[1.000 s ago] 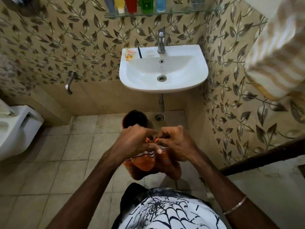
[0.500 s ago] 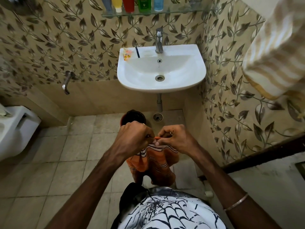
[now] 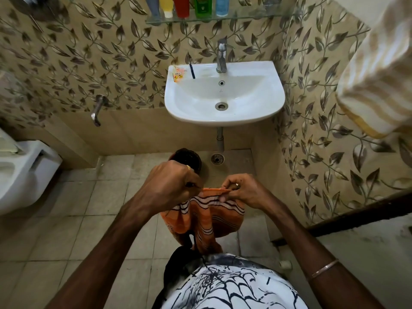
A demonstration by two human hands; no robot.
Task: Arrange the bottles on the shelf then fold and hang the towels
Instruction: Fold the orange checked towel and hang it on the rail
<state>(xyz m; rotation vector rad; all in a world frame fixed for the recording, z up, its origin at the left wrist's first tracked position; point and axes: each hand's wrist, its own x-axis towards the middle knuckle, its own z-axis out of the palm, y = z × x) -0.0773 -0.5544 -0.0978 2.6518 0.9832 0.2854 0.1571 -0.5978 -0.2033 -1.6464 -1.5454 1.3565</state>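
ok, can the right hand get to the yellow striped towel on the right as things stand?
Probably not yet: the right hand is pinching the orange towel together with the left hand. The path up to the yellow striped towel looks open once it lets go.

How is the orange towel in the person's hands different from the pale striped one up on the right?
The orange towel has dark and white stripes; the cream towel has soft tan stripes. The orange towel is pinched along its top edge by the left hand and right hand, hanging in loose folds; no hand touches the cream towel, which hangs near the right wall. Both are striped cloth.
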